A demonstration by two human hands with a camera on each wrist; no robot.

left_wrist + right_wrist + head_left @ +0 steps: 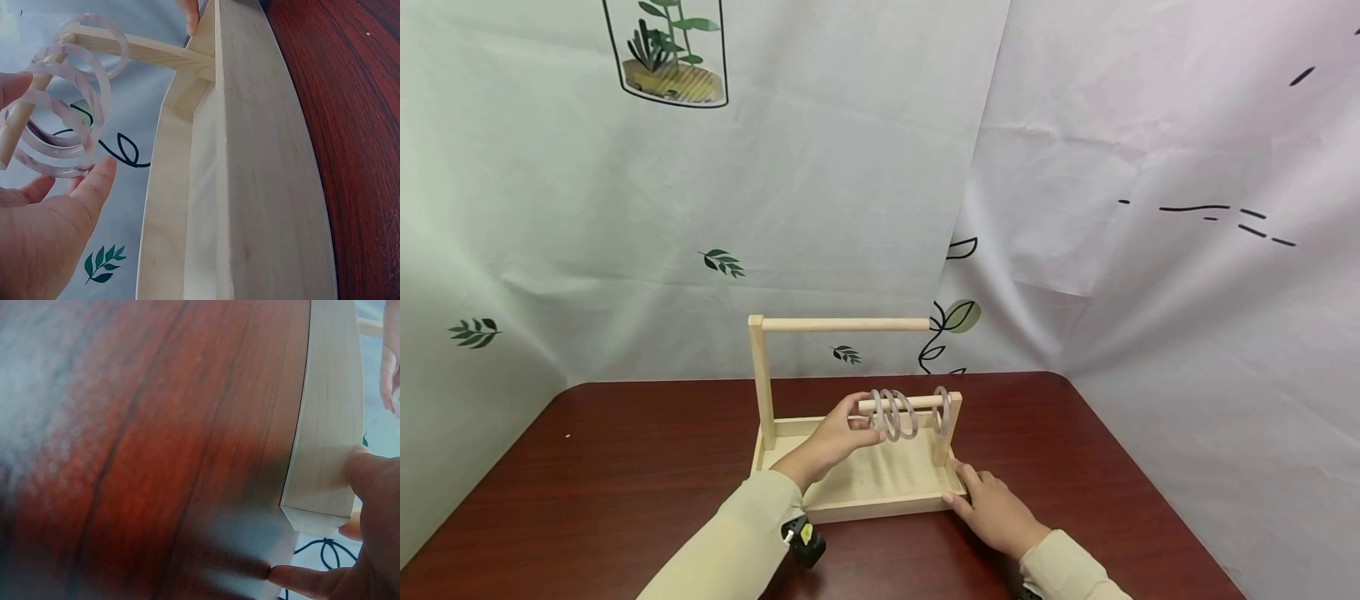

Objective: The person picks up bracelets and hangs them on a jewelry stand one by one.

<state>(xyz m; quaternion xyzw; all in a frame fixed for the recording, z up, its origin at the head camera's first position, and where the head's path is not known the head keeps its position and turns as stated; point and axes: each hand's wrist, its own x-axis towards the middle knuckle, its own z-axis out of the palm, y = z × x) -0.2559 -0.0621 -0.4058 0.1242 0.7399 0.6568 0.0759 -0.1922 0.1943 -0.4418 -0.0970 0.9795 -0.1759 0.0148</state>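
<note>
A pale wooden jewelry stand [880, 507] with a shallow tray base carries a tall bar [842, 324] on the left and a lower bar [925, 402] on the right. Several translucent pinkish bangles [103, 81] hang round the lower bar near its free end. Another bangle [948, 410] hangs apart, close to the right post [951, 429]. My left hand [831, 439] pinches the outermost bangles at that free end, thumb below and a finger above. At the tray's front right corner, my right hand [996, 510] grips the stand, thumb on the front rim and fingers along the side.
The stand rests on a dark red wooden table [647, 467]. Behind and beside it hangs a white cloth [820, 192] printed with plants. A black wrist camera [805, 543] is strapped at the left sleeve.
</note>
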